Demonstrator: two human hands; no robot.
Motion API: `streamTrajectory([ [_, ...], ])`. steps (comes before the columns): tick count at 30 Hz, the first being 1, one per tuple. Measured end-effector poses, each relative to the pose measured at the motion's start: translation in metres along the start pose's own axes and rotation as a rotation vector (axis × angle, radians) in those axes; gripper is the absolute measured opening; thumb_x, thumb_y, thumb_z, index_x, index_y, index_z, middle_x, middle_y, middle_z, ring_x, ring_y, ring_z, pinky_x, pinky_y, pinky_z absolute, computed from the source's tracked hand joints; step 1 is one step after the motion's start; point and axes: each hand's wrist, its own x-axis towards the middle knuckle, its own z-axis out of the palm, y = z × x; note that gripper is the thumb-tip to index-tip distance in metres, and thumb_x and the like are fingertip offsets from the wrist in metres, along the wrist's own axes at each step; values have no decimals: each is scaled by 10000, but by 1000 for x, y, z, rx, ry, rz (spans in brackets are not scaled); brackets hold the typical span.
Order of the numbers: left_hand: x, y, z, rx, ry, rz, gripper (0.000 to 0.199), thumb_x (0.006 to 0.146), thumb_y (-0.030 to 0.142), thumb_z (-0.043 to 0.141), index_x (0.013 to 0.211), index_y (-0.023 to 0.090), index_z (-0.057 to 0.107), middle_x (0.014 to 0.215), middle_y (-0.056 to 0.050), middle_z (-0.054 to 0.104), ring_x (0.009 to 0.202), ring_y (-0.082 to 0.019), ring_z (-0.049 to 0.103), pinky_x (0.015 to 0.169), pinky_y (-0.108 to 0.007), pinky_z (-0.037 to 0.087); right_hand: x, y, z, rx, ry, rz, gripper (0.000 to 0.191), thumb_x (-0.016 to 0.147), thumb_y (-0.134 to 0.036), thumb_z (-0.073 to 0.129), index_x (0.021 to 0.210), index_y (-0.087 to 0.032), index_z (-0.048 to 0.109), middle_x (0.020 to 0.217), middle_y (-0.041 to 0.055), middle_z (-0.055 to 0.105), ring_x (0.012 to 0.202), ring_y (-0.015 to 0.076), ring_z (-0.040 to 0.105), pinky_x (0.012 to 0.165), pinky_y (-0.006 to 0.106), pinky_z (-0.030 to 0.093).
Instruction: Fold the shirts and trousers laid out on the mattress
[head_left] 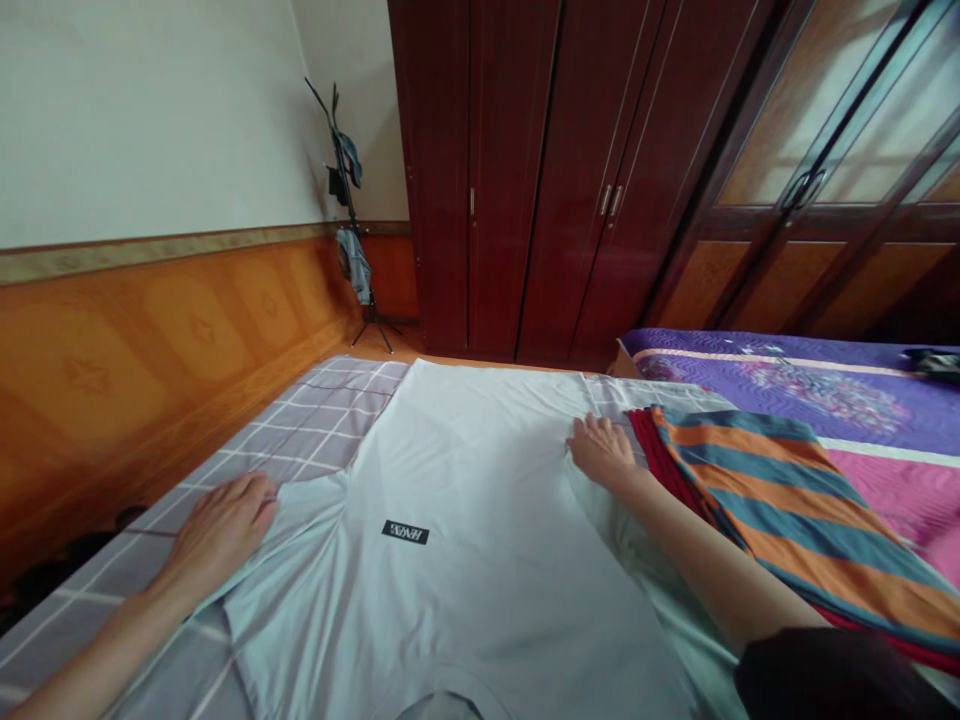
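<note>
A pale grey-white T-shirt (480, 450) is spread on the bed with its neckline toward me. A small black label with white lettering (406, 532) shows on its front, upside down from here. At the left sleeve, my left hand (225, 525) is closed on the fabric edge, and the sleeve is drawn out with creases. My right hand (602, 448) lies on the shirt's right side edge, fingers stretched out and slightly apart. The right sleeve is partly hidden under my right forearm.
Folded clothing with orange and blue-grey stripes (795, 500) lies to the right, over red fabric (664, 465). Beneath is a grey checked sheet (322, 410). A purple floral bedcover (750, 360), dark red wardrobe (510, 180) and coat stand (349, 190) are beyond.
</note>
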Motion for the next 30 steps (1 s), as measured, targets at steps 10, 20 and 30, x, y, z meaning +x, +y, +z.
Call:
streamTrajectory([
  [10,-16,-1,28,-54,-46,-6,601,910,481,306,1376,110,376,1431,-171,397,1323,-288,369,1078,-427,300,1,6,-5,-14,-35,101,466,946,-381,353,1209,-36,523,1205,297,523,1105,401,516,839,518,410],
  [20,-43,7,-19,-285,-75,-208,264,785,444,520,768,190,592,748,-36,621,754,-221,576,716,-307,406,-129,-157,-42,450,-88,-1044,611,894,-442,496,1429,-189,345,1504,145,258,1368,328,245,1103,501,244],
  [30,-45,6,-27,-666,-33,-464,325,719,470,505,830,168,551,685,7,581,669,-182,558,591,-260,397,-139,-168,-5,567,-114,-1178,591,924,-464,431,1444,-205,324,1507,124,239,1390,308,179,1123,503,197],
])
